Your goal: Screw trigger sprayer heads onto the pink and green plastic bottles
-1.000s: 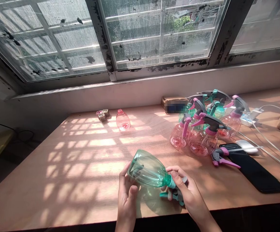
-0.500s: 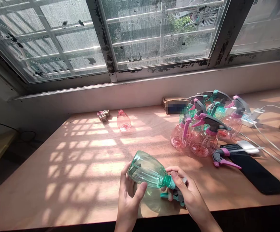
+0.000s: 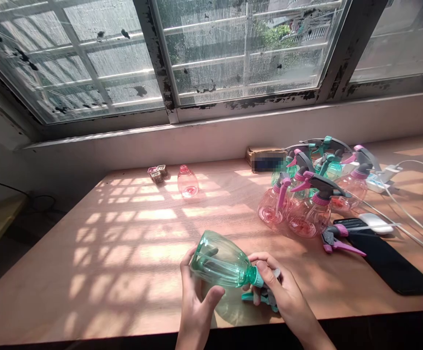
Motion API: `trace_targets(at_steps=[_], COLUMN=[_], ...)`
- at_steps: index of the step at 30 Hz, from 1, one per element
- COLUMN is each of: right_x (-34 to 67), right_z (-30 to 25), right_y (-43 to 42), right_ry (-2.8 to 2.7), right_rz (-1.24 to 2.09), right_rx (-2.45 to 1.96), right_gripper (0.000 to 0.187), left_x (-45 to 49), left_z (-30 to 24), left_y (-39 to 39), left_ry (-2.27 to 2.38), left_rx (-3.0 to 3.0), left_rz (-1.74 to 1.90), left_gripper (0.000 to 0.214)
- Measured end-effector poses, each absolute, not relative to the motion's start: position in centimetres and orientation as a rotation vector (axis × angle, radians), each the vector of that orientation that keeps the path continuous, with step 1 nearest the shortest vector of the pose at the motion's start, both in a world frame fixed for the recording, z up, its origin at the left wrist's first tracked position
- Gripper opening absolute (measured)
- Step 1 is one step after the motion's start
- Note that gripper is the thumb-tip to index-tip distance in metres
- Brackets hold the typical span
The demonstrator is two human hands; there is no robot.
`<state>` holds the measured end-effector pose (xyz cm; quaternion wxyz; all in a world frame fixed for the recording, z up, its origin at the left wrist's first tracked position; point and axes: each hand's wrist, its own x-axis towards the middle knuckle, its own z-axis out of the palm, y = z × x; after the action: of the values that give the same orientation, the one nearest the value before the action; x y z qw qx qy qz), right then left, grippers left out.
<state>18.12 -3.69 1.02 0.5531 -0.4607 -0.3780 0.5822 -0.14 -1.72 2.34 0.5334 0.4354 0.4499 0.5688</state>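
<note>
A clear green spray bottle [image 3: 220,260] lies tilted in the air above the table's front part, its base to the left and its neck to the right. My left hand [image 3: 199,301] cups it near the base, fingers behind the bottle and thumb below its near side. My right hand [image 3: 277,287] is closed round the spray head [image 3: 268,296], thumb on top by the light teal collar. The teal trigger points left beneath my right hand. My right palm hides part of the grey head.
Several pink and green spray bottles [image 3: 308,218] crowd the right. A loose pink-and-grey spray head [image 3: 337,239] lies by a black phone [image 3: 390,262] and white mouse [image 3: 375,223]. A headless pink bottle [image 3: 188,183], small blocks [image 3: 156,174] and a cardboard box [image 3: 266,159] stand farther back. White cables [image 3: 412,214] cross the right side.
The green bottle's base has shifted slightly left and down. My left thumb has moved a little lower, away from the bottle's side. My right hand keeps its hold on the spray head.
</note>
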Motion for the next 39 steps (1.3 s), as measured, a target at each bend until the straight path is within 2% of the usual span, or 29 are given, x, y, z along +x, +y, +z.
trace_targets(at_steps=[3, 10, 15, 28, 39], right_x=[18.0, 18.1, 18.1, 18.7, 18.9], right_z=[1.2, 1.3, 1.2, 0.7, 0.2], right_y=[-3.7, -3.8, -3.8, -3.5, -3.4], right_ry=[-0.944, -1.015, -0.997, -1.015, -0.996], right_rz=[1.393, 1.393, 1.401, 1.445, 1.498], right_rx=[-1.071, -1.064, -1.041, -0.936, -0.955], right_gripper=[0.046, 0.048, 0.052, 0.041, 0.051], left_x=[0.1, 0.4, 0.3, 0.1, 0.1], left_z=[2.8, 3.7, 3.6, 3.5, 3.2], left_y=[-1.6, -1.5, -1.4, -1.3, -1.2], left_ry=[1.202, 1.349, 1.341, 1.297, 1.257], left_rx=[1.019, 1.042, 1.021, 1.023, 0.998], left_rz=[1.371, 1.350, 1.343, 1.381, 1.397], left_gripper=[0.099, 0.085, 0.084, 0.075, 0.079])
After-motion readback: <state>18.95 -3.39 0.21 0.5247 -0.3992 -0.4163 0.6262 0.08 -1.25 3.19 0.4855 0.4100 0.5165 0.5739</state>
